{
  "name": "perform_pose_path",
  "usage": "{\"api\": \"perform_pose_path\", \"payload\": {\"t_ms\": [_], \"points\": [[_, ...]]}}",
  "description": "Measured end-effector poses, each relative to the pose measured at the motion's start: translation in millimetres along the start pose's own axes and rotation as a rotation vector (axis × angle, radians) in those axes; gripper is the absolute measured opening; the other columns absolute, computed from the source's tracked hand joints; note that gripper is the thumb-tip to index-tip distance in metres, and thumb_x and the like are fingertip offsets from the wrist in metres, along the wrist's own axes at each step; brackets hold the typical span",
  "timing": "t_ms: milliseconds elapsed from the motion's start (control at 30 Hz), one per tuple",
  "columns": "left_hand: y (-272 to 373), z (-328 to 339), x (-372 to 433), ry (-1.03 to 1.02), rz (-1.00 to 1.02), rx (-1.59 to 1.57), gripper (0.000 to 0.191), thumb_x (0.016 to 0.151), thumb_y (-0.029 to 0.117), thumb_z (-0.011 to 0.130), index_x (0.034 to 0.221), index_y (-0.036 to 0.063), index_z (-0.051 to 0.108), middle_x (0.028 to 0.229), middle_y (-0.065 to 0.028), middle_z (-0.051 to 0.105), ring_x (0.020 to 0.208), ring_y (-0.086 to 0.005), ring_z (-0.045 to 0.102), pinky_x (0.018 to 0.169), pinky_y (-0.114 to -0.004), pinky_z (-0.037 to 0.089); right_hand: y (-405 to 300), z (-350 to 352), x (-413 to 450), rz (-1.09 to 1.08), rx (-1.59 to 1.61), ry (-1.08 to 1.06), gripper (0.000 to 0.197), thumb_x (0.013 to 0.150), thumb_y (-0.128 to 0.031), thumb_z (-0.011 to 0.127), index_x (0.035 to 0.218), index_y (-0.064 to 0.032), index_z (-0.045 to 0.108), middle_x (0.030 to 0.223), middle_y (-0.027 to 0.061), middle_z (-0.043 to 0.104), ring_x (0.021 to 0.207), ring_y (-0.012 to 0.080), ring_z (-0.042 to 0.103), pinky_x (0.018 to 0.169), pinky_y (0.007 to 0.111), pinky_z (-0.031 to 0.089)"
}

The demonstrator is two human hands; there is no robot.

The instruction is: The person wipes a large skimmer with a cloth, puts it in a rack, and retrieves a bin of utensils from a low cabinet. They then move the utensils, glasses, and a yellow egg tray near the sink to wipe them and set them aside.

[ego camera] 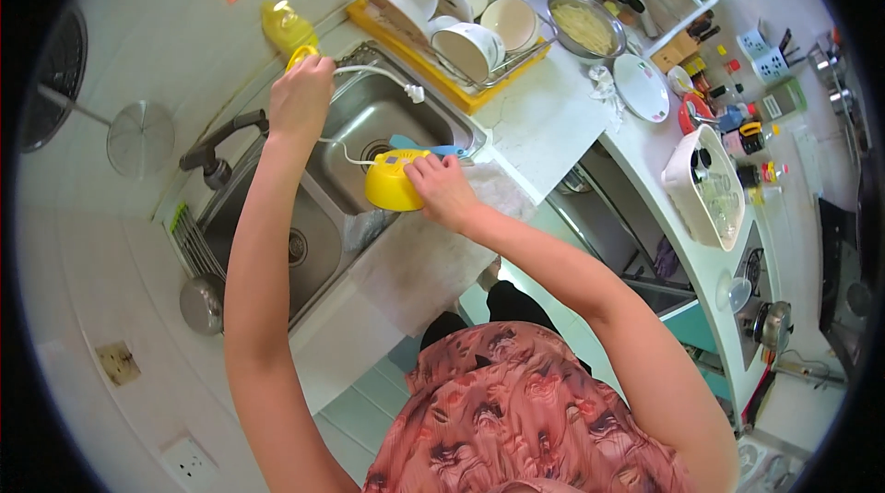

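Note:
My right hand (442,190) grips a yellow plastic appliance base (393,187) over the near edge of the sink. A white cord (348,155) runs from that base towards my left hand (303,95), which is raised near the back of the sink. The cord's plug (415,93) hangs out to the right of my left hand. A yellow piece (301,56) shows at the far side of my left hand; whether it is held or stands behind cannot be told. Behind the yellow base, a light blue utensil (442,149) lies at the rim of the sink basin (380,109).
A dark faucet (221,144) stands left of the basins. A yellow-green bottle (287,26) is at the back wall. Right of the sink are a dish rack (477,102) with bowls, a metal bowl of pale strips (584,26), a white plate (641,88) and a white basket (681,195) of glasses.

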State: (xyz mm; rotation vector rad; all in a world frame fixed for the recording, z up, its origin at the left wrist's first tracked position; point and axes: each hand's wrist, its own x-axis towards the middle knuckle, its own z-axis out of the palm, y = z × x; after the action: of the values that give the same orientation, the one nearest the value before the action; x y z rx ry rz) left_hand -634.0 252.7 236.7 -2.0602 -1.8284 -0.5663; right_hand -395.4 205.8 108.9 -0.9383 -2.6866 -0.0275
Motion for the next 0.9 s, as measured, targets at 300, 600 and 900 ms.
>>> {"api": "perform_pose_path", "payload": {"t_ms": [300, 600, 900], "points": [[2.8, -1.8, 7.5, 0.009, -0.108, -0.035, 0.015, 0.082, 0.016, 0.06, 0.093, 0.0077, 0.065, 0.093, -0.01, 0.065, 0.083, -0.0294, 0.064, 0.073, -0.04, 0.05, 12.3, -12.0, -8.0, 0.484, 0.574, 0.077, 0.059, 0.054, -0.017, 0.077, 0.108, -0.0048, 0.057, 0.101, 0.0098, 0.057, 0.1, 0.0265, 0.053, 0.083, 0.037, 0.043], [83.7, 0.1, 34.1, 0.338, -0.195, -0.273, 0.012, 0.082, 0.013, 0.066, 0.092, 0.0072, 0.066, 0.082, -0.006, 0.064, 0.073, -0.0232, 0.063, 0.066, -0.033, 0.05, 140.9, -24.4, -93.4, 1.261, 1.612, -0.118, 0.05, 0.077, -0.025, 0.072, 0.12, -0.0047, 0.059, 0.087, -0.002, 0.06, 0.073, 0.0064, 0.052, 0.065, 0.022, 0.042], [213.9, 26.4, 102.4, 0.454, -0.09, -0.265, 0.011, 0.078, 0.007, 0.071, 0.088, 0.0073, 0.066, 0.079, -0.004, 0.063, 0.069, -0.0185, 0.062, 0.062, -0.029, 0.05, 316.1, -16.6, -149.5, 1.235, 1.649, -0.058, 0.04, 0.083, -0.023, 0.07, 0.116, -0.0014, 0.062, 0.08, -0.0042, 0.06, 0.066, 0.0034, 0.05, 0.061, 0.018, 0.042]]}}
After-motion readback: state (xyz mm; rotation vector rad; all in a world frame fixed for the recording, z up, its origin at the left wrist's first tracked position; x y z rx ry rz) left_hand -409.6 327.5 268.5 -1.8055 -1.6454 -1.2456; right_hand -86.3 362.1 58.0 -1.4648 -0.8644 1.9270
